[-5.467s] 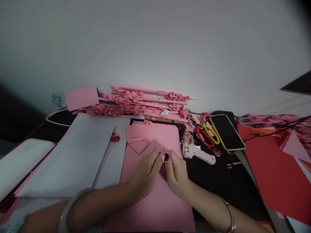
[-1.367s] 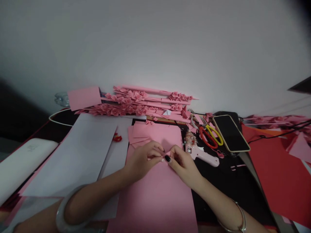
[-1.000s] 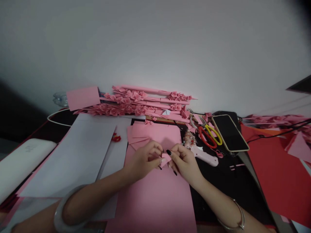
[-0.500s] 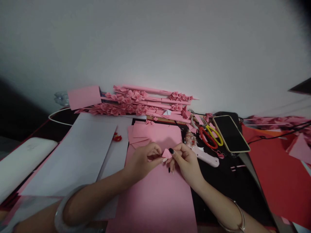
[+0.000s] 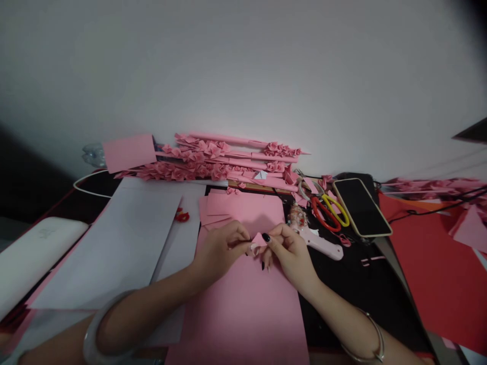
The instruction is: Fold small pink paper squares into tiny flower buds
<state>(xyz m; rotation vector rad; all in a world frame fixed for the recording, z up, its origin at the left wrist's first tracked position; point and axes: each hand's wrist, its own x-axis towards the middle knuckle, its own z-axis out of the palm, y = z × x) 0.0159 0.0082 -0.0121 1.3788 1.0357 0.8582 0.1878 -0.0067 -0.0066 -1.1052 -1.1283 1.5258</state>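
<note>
Between my two hands is a small folded piece of pink paper (image 5: 259,240), held just above a large pink sheet (image 5: 247,309). My left hand (image 5: 220,248) pinches its left edge between thumb and forefinger. On the other side, my right hand (image 5: 291,253) grips it with the thumb on top and fingers curled beneath. The fingers cover part of the folds. Behind my left hand lie several small pink paper pieces (image 5: 216,205), stacked loosely on the sheet.
Pink paper flowers (image 5: 205,149) line the wall. At right lie a glue gun (image 5: 323,246), red-and-yellow-handled scissors (image 5: 333,213), a phone (image 5: 361,208) and red paper (image 5: 437,274). White sheets (image 5: 110,248) and a white device (image 5: 41,248) are at left.
My left thumb and fingers have shifted slightly on the folded paper, whose visible shape has changed a little. Both hands stay in nearly the same place; the view moves slightly.
</note>
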